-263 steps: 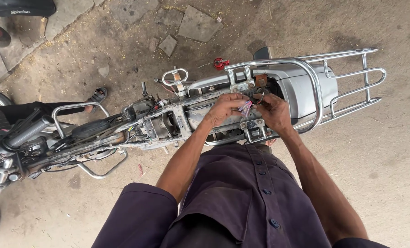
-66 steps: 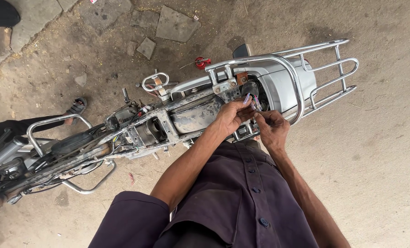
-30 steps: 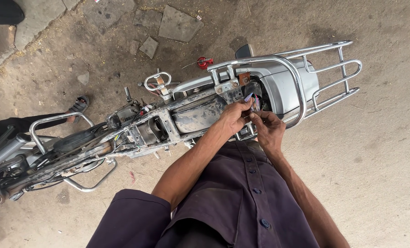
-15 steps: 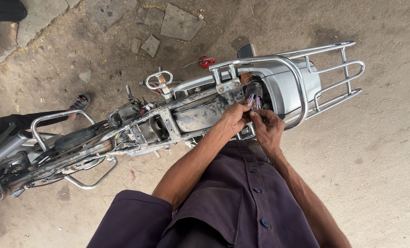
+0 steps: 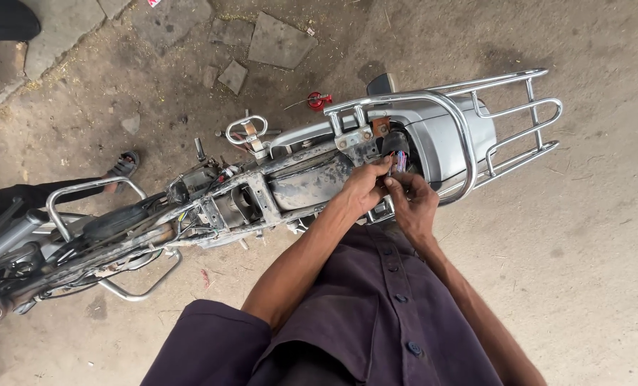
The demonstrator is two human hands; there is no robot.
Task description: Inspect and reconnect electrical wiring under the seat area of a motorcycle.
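Both hands working the coloured wire bundle (image 5: 397,161) at the rear of the stripped motorcycle frame (image 5: 262,196), just fwd of the chrome rear rack (image 5: 508,132). Left hand (image 5: 365,187) pinching the wires, right hand (image 5: 413,204) pinching them from below w/ fingertips, grip clenched on both. Tight between frame rails; loads of open concrete floor (image 5: 590,271) to the right. Broken slabs (image 5: 276,39) and red part (image 5: 319,100) lying beyond.

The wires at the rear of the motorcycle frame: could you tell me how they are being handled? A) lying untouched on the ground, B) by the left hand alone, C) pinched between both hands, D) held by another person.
C: the left hand and the right hand meet at the small bundle of coloured wires beside the silver rear fender.
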